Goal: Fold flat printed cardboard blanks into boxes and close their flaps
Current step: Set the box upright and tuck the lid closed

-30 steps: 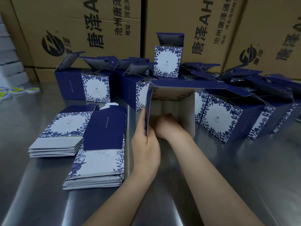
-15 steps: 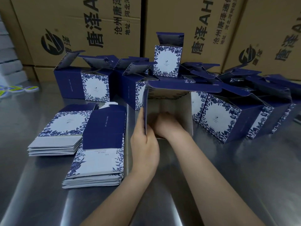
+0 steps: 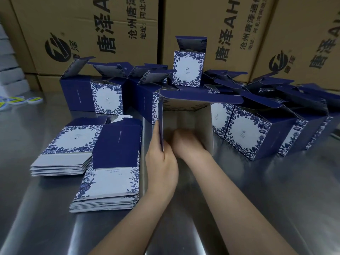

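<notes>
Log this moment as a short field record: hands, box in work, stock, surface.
box in work: open box on its side, mouth toward camera
left hand: pinches the box's left wall
right hand: reaches inside the box, fingers unclear
stock: two stacks of flat blanks, left of hands
done: folded boxes behind, flaps open
surface: metal table

Both bare forearms come up from the bottom edge and angle in toward each other, so the hands end up side by side. The left hand [image 3: 161, 162] is pinching the near side wall of the box [image 3: 204, 126], thumb on the inside and fingers flat along the outside. The right hand [image 3: 185, 142] is shoved inside it, back of the hand up, and its fingers are too blurry to make out.
</notes>
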A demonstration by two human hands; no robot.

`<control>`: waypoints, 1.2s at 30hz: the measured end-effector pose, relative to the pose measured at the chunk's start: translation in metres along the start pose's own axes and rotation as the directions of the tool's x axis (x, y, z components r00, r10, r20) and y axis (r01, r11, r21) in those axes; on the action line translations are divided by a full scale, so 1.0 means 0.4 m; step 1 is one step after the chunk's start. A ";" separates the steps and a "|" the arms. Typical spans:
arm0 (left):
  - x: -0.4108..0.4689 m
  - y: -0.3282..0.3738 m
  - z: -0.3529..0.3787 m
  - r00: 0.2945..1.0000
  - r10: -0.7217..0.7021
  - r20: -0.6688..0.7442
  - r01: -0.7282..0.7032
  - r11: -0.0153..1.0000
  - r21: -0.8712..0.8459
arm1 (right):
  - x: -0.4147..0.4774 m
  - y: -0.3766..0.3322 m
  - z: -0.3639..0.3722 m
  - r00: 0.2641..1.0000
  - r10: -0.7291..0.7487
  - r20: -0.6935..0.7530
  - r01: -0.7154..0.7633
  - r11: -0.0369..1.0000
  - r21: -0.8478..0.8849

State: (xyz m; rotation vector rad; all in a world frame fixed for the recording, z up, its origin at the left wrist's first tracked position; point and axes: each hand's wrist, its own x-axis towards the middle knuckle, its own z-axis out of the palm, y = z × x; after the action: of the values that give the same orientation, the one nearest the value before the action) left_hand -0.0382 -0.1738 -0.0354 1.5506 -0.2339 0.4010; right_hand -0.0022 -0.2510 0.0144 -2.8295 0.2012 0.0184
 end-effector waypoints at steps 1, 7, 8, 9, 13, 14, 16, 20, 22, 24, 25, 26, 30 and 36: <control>0.000 -0.001 0.001 1.000 0.006 -0.005 -0.006 1.000 -0.002 | -0.002 0.004 0.002 1.000 0.002 -0.011 -0.002 1.000 0.016; -0.004 -0.003 0.005 1.000 0.011 0.001 -0.011 1.000 -0.018 | 0.000 -0.004 -0.001 0.990 0.057 0.130 -0.054 0.998 -0.027; -0.004 -0.004 0.005 1.000 0.011 0.001 -0.011 1.000 -0.012 | 0.001 -0.004 -0.003 0.990 0.051 0.132 -0.047 0.998 -0.030; -0.003 -0.003 0.004 1.000 0.009 0.000 -0.009 1.000 -0.008 | 0.004 -0.002 -0.002 0.993 0.034 0.114 -0.032 0.999 -0.019; 0.000 -0.004 0.001 1.000 -0.004 -0.003 0.004 1.000 0.003 | 0.012 0.012 0.008 0.997 0.038 -0.068 -0.036 0.999 0.035; -0.001 -0.003 0.001 1.000 -0.004 -0.003 0.004 1.000 0.007 | 0.019 0.017 0.011 0.992 0.066 -0.105 -0.059 0.996 0.067; -0.002 -0.003 0.003 1.000 0.002 -0.004 -0.002 1.000 0.010 | 0.029 0.023 0.015 0.987 0.091 -0.132 -0.084 0.995 0.061; -0.004 -0.005 0.005 1.000 0.024 0.010 -0.024 1.000 -0.008 | 0.050 0.026 0.016 0.996 0.078 0.032 -0.072 0.984 -0.160; -0.002 -0.009 0.005 1.000 0.022 0.020 -0.022 1.000 -0.004 | 0.063 0.024 0.012 0.990 0.081 0.119 -0.056 0.979 -0.196; -0.001 -0.010 0.004 1.000 0.018 0.024 -0.018 1.000 0.006 | 0.073 0.020 0.008 0.988 0.060 0.143 -0.033 0.982 -0.184; 0.000 -0.010 0.004 1.000 0.018 0.025 -0.018 1.000 0.009 | 0.074 0.019 0.005 0.992 0.048 0.119 -0.030 0.989 -0.148; 0.000 -0.010 0.004 1.000 0.022 0.023 -0.022 1.000 0.011 | 0.070 0.021 0.001 0.997 0.034 0.068 -0.027 0.994 -0.101; 0.000 -0.009 0.003 1.000 0.030 0.008 -0.030 0.999 0.017 | 0.064 0.040 0.015 0.978 0.103 -0.182 -0.077 0.987 0.143; -0.001 -0.012 0.003 0.999 0.039 0.011 -0.039 0.999 0.013 | 0.082 0.024 0.018 0.999 0.013 0.036 -0.005 0.978 -0.207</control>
State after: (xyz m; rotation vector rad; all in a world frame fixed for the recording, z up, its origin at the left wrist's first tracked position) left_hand -0.0367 -0.1748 -0.0399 1.5635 -0.2708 0.4255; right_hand 0.0290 -0.2622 0.0035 -3.0324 0.2155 0.0996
